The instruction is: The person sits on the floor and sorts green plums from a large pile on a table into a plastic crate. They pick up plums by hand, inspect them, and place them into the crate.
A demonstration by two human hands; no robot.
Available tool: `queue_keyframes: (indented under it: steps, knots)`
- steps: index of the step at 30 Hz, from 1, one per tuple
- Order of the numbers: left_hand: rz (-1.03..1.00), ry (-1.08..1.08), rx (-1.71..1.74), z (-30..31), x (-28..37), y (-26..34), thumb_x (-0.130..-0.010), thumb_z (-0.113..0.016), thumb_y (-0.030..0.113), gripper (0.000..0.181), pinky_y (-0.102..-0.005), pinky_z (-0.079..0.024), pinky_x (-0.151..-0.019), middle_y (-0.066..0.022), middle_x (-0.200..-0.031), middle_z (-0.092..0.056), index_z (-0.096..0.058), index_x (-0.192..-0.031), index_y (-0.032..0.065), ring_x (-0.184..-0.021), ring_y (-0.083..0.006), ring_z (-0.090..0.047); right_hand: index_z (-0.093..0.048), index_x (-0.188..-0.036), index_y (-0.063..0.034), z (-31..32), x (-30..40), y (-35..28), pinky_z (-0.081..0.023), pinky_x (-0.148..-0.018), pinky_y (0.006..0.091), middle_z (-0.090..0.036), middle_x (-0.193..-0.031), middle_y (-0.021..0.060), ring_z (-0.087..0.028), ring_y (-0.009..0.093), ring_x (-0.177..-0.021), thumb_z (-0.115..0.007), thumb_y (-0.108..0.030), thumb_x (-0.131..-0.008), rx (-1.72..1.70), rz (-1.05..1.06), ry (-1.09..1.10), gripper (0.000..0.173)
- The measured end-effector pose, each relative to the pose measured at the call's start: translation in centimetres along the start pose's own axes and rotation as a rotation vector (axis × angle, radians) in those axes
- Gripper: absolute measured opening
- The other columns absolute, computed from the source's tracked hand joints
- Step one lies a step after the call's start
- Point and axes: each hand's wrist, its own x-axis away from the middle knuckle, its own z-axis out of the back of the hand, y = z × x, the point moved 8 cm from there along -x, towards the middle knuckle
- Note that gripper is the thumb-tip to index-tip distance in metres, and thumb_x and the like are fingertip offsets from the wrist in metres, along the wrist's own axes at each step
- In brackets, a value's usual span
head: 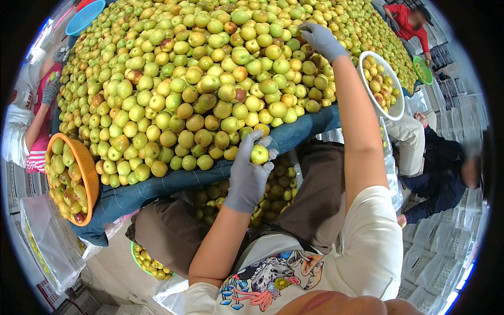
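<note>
A large heap of yellow-green jujubes (220,82) lies before me, some with brown patches. My left hand (246,177), in a grey glove, holds one jujube (259,154) in its fingers at the heap's near edge. Farther out, my right hand (325,41), gloved alike, reaches onto the heap at the upper right. Its fingertips touch the fruit there; whether they grip one is hidden. A blue padded edge (165,185) borders the heap on my side. Below my left hand, between my knees, more jujubes (281,173) lie in a container that is mostly hidden.
An orange basket (94,183) of jujubes tilts at the left, a white basket (399,94) at the right. A blue basin (84,17) sits at the far left. Other people work around the heap: striped gloves (50,90) left, a red sleeve (423,39) far right. Plastic-lined crates (437,252) cover the right floor.
</note>
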Motion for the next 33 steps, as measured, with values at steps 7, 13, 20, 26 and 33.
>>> queue_keyframes:
  steps: [7, 13, 20, 26, 33]
  knots:
    - [-0.119, -0.027, 0.043, -0.6, 0.7, 0.7, -0.094, -0.059, 0.021, 0.034, -0.0299, -0.046, -0.089, -0.0117, -0.121, -0.051, -0.049, -0.123, 0.0065, -0.101, -0.021, -0.053, -0.043, -0.144, -0.0125, -4.2, -2.6, 1.6, -0.046, -0.099, 0.0401, -0.058, -0.131, 0.0151, -0.057, 0.03, -0.117, -0.058, -0.024, -0.086, 0.25, 0.002, -0.328, 0.061]
    - [-0.163, -0.074, 0.055, -1.0, 0.5, 0.6, -0.094, -0.049, 0.009, 0.041, -0.0403, -0.04, -0.108, -0.0181, -0.129, -0.045, -0.039, -0.133, 0.0019, -0.118, -0.0292, -0.048, -0.057, -0.12, -0.0106, -4.9, -1.8, 3.6, -0.049, -0.086, 0.0332, -0.064, -0.11, 0.0077, -0.06, 0.019, -0.095, -0.07, -0.03, -0.077, -0.232, 0.149, -0.278, 0.049]
    - [-0.21, -0.084, 0.046, -0.8, 0.2, 1.1, -0.101, -0.044, 0.016, 0.05, -0.043, -0.036, -0.112, -0.0216, -0.139, -0.036, -0.024, -0.145, -0.0002, -0.127, -0.0325, -0.042, -0.053, -0.126, -0.0162, -4.3, 0.0, 2.8, -0.05, -0.087, 0.0399, -0.066, -0.106, 0.0131, -0.064, 0.027, -0.095, -0.064, -0.033, -0.083, -0.062, 0.017, -0.168, 0.048]
    - [-0.215, -0.113, -0.028, -1.2, -0.4, 0.3, -0.102, -0.047, 0.034, 0.065, -0.0437, -0.032, -0.113, -0.0183, -0.145, -0.032, -0.016, -0.149, 0.0022, -0.133, -0.0342, -0.036, -0.055, -0.131, -0.0195, -5.7, -0.8, 5.2, -0.047, -0.095, 0.0408, -0.063, -0.118, 0.0133, -0.06, 0.027, -0.107, -0.068, -0.038, -0.082, -0.269, -0.057, -0.23, 0.054]
    - [-0.217, -0.101, -0.074, -1.0, -0.3, 0.5, -0.101, -0.046, 0.042, 0.07, -0.0413, -0.032, -0.114, -0.0184, -0.15, -0.028, -0.016, -0.149, 0.0015, -0.136, -0.0343, -0.033, -0.065, -0.121, -0.0081, -4.7, -0.3, 2.9, -0.047, -0.096, 0.0418, -0.063, -0.122, 0.0182, -0.061, 0.032, -0.11, -0.063, -0.053, -0.083, 0.027, -0.181, -0.239, 0.059]
